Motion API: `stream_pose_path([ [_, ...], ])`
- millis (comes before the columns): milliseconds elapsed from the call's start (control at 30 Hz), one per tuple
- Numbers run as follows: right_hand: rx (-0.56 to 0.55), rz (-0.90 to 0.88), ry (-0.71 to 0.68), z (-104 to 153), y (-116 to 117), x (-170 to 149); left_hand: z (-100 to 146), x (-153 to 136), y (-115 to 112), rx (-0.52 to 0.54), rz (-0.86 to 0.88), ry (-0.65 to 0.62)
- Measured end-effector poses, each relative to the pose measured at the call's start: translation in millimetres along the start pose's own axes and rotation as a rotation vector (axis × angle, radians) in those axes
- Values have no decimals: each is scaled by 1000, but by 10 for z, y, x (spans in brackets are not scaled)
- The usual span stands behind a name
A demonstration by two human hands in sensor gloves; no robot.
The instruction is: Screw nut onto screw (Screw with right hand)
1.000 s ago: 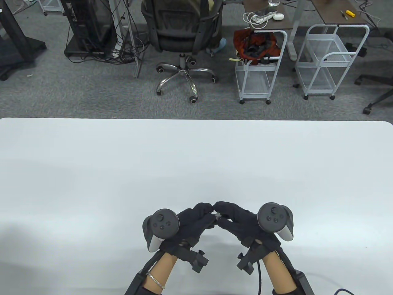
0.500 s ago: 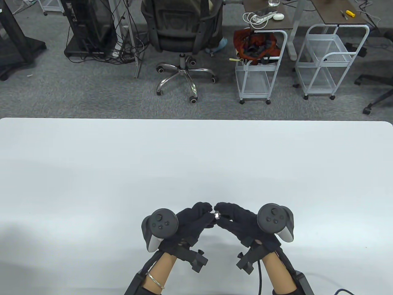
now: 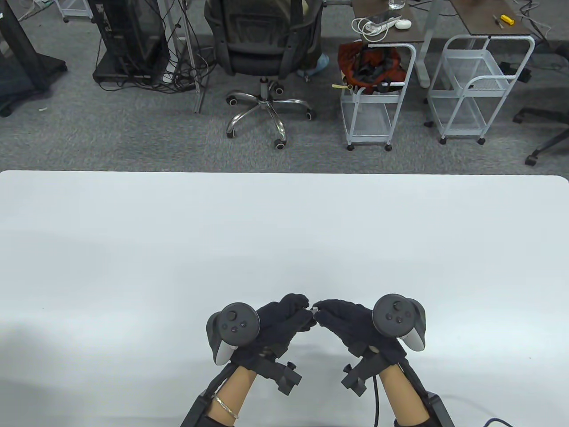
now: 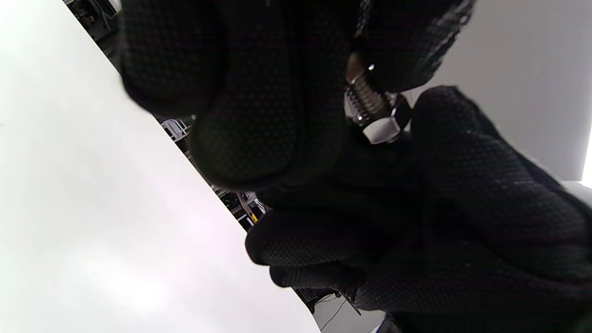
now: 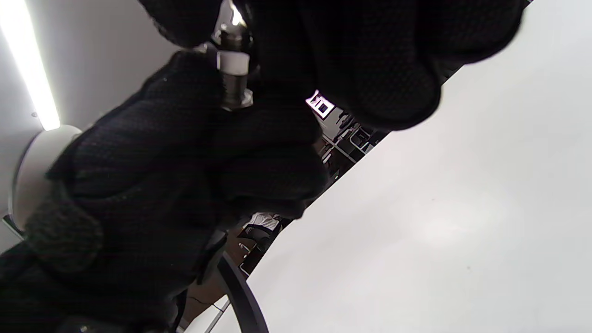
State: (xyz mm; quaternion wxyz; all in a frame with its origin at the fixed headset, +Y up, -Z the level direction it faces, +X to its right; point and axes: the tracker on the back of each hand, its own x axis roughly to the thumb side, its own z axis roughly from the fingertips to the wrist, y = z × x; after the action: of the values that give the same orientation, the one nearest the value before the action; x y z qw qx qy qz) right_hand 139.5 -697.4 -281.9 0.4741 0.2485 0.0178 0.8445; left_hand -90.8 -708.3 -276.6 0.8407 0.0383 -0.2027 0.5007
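Hands: L hand and R hand meet fingertip to fingertip, low and centre over the table, near its front edge.
L hand: fingers curled together, clamped on the screw; the L wrist view shows the threaded shaft coming out of the glove tips. Which end it grips: can't tell, hidden by glove.
R hand: thumb + fingers pinched together around the nut; fingers close over it from both sides.
Nut: silver hex, sits on the screw thread, between the two hands, off the table. In the R wrist view it shows as a pale band on the shaft.
Screw: held in air between the hands, some thread visible either side of the nut in the R wrist view. Barely visible in the table view, just a small bright speck where the fingertips meet.
How far the nut is threaded: can't tell.
Trackers: one on the back of each hand, L, R, dark w/ grey grips.
Wrists: black camera mounts strapped on both; thin bracelet on L forearm.
Table: white, plain surface.
Bkgd: grey carpet, black office chair, two white wire carts, desks at the top edge.
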Motion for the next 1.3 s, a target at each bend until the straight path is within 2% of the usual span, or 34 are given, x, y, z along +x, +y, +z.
stream_pose_path([
  [100, 63, -59, -22, -12, 20, 4, 1, 6, 1, 2, -8, -4],
  [233, 22, 26, 0, -9, 4, 17, 0, -2, 5, 6, -9, -4],
  [300, 16, 3, -4, 0, 4, 13, 0, -3, 3, 3, -1, -1],
  [400, 71, -37, -24, -17, 26, 17, 3, 2, 1, 5, 0, -2],
  [567, 7, 11, 2, 4, -6, 11, 0, -3, 0, 1, -1, -1],
  [700, 81, -38, -18, -14, 19, 18, 5, 7, -1, 7, 0, -3],
  [800, 43, 26, 4, -5, 3, 20, 4, 0, 3, 11, -15, -3],
  [867, 27, 6, 10, 1, -5, 6, 1, -18, 7, 6, 2, 3],
  [1000, 89, -57, -6, -23, 30, 0, 2, -12, 4, 10, 9, 4],
  [1133, 25, 13, 8, -4, -4, -6, 1, -17, 11, 12, -3, 7],
  [1233, 78, -36, -19, -11, 16, 5, 3, -13, 6, 14, 8, 7],
  [1300, 70, -16, -16, -17, 25, 11, 6, -5, 1, 11, 0, 4],
])
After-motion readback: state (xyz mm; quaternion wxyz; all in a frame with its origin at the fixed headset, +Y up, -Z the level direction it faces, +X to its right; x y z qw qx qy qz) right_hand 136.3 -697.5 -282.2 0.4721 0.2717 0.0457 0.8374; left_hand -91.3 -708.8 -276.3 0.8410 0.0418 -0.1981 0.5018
